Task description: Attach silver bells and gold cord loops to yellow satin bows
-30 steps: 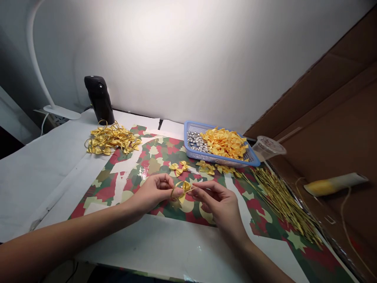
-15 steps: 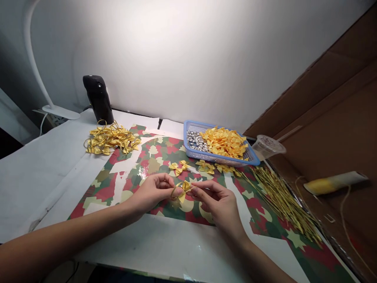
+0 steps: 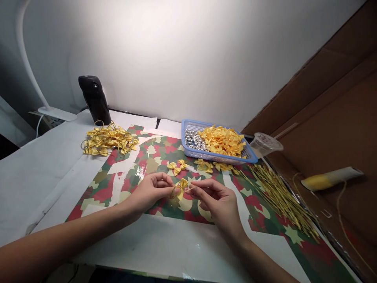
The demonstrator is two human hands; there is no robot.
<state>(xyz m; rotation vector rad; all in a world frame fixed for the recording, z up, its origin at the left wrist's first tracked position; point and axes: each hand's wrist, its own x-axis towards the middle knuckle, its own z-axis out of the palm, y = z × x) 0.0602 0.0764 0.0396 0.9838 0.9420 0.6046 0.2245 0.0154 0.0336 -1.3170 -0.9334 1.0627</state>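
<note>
A small yellow ribbon bow [image 3: 182, 189] with a loop of gold cord is held between my two hands, above the patterned paper. My left hand [image 3: 156, 190] pinches the bow's left side, where the cord loop curves round. My right hand [image 3: 216, 196] pinches thin gold cord ends at the bow's right; its fingertips partly hide them. Just beyond my hands lie loose yellow bows [image 3: 177, 167] and more bows [image 3: 204, 165] in a row. A bundle of gold cords [image 3: 282, 200] rests to the right of my right hand.
A blue basket [image 3: 219, 158] holds yellow bows and silver bells or beads. Looped bows [image 3: 110, 139] are heaped at the left, before a black upright device [image 3: 96, 100]. A clear plastic cup [image 3: 266, 143] stands by the cardboard wall [image 3: 330, 106], near a yellow-and-white thread spool [image 3: 331, 179]. A white lamp [image 3: 57, 113] is at far left.
My left hand and the bow have shifted slightly left, and the bow has turned a little. More cord shows between the bow and my right fingertips. The whole view has moved slightly.
</note>
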